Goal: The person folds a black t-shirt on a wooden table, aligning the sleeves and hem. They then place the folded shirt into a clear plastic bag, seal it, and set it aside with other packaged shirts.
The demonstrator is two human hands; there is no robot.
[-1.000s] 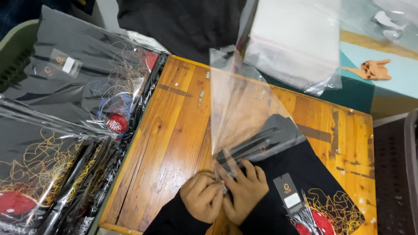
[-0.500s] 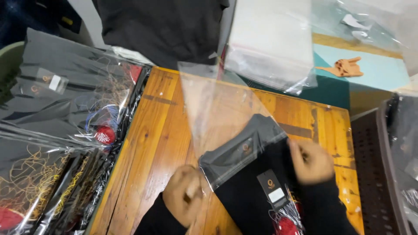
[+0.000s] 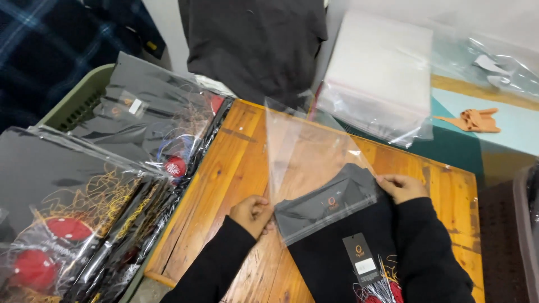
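Observation:
A folded black garment (image 3: 342, 255) with a hang tag (image 3: 362, 259) lies on the wooden table (image 3: 236, 168). Its top end sits inside the mouth of a clear plastic bag (image 3: 306, 163), which stretches away from me across the table. My left hand (image 3: 252, 213) pinches the bag's opening at the garment's left corner. At the right corner, my right hand (image 3: 401, 187) grips the bag's edge. Both arms wear black sleeves.
Bagged black garments (image 3: 84, 191) are stacked at the left, over a green bin (image 3: 70, 101). A stack of empty clear bags (image 3: 382, 78) lies beyond the table at the right. A dark cloth (image 3: 255, 45) hangs at the back. An orange hand-shaped object (image 3: 474, 119) rests on a teal surface.
My hands were together at the near edge of the garment; they have spread apart to the two corners of the bag's mouth. The garment's top now sits further inside the bag.

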